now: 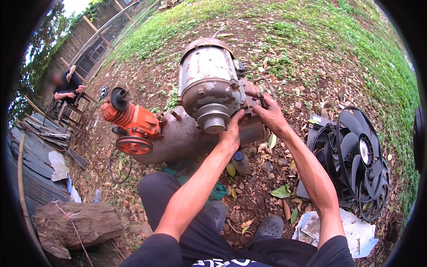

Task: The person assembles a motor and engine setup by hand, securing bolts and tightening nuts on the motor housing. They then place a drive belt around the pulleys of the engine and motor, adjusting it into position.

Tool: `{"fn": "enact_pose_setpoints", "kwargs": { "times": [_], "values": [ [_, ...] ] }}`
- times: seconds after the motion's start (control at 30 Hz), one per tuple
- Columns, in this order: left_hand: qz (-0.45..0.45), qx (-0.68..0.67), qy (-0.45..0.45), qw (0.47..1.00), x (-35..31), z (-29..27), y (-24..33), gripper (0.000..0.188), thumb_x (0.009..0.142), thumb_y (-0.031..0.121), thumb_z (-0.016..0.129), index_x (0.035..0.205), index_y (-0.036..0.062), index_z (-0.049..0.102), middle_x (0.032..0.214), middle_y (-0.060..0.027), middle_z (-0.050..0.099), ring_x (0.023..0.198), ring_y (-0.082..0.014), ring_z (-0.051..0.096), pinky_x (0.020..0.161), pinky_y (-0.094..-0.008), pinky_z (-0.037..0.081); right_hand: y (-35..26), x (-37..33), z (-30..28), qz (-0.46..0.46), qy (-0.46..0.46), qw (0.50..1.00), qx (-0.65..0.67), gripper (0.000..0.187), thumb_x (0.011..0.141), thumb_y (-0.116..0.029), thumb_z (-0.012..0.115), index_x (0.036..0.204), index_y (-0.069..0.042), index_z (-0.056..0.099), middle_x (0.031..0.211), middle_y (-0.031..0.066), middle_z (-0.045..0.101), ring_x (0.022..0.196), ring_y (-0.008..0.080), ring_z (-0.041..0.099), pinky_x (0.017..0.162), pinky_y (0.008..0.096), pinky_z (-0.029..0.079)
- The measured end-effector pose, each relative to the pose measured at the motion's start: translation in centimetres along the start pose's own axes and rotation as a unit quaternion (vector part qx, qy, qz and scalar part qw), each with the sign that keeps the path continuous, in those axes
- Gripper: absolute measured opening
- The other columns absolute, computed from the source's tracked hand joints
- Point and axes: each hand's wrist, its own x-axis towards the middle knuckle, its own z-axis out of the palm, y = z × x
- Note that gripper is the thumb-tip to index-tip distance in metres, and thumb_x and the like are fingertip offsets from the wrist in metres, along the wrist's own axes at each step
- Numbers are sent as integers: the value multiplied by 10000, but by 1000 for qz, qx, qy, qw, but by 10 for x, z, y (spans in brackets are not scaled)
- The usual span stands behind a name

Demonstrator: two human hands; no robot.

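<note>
A large electric motor (pixel 208 66), grey with peeling paint and a pulley (pixel 213 119) at its near end, sits on a rusty tank (pixel 173 140). Both my hands work at the motor's right side, around a worn metal terminal box (pixel 250 91). My left hand (pixel 231 135) comes up beside the pulley, its fingers closed at the box's lower edge. On the box's right, my right hand (pixel 270 115) has thumb and fingers bent together. What either hand pinches is too small or hidden to name; a thin reddish strand shows between them.
An orange compressor pump (pixel 133 120) stands at the tank's left end. Black radiator fans (pixel 356 151) lie at the right, near a crumpled white sheet (pixel 351 231). A blue-capped bottle (pixel 240 163) stands below the tank. A log (pixel 75 227) lies lower left; a person (pixel 66 89) sits farther back.
</note>
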Motion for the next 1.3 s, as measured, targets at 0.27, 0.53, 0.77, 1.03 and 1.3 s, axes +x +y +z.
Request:
{"fn": "enact_pose_setpoints", "kwargs": {
  "times": [0.27,0.53,0.77,1.03,1.3],
  "values": [
    [-5,3,-11,1000,12,-8,-10,189,886,112,655,1062,43,656,1030,-62,678,975,-156,634,920,-300,494,9,4,2,-8,13,1000,10,321,818,-142,614,1118,-32,642,901,62,595,788,119,576,745,271,495],
    [7,15,2,1000,15,-12,-14,210,895,123,642,1086,38,652,1038,-63,677,960,-161,638,920,-311,494,10,8,-3,-13,1,998,-68,397,811,-147,600,1193,-39,620,1040,88,634,931,161,616,827,291,492],
    [-30,17,-19,999,3,-4,-4,251,899,155,639,1123,42,636,1083,-64,663,1006,-161,616,922,-323,487,7,7,-1,27,-11,997,-72,397,799,-162,615,1166,-12,619,951,103,641,846,159,623,785,304,514],
    [-24,55,-42,997,-14,18,9,382,873,357,650,1128,73,628,1021,-57,660,948,-197,625,856,-361,512,-10,-8,-11,81,-3,996,-27,234,890,-194,607,1073,-67,679,759,-29,588,579,37,454,500,208,353],
    [91,-52,137,985,18,11,-22,114,814,40,686,918,42,639,904,-41,627,819,-152,602,698,-265,533,3,-102,-97,324,-92,922,-193,190,884,-208,609,889,-21,643,718,-13,568,604,74,508,521,250,431]
  ]
}}
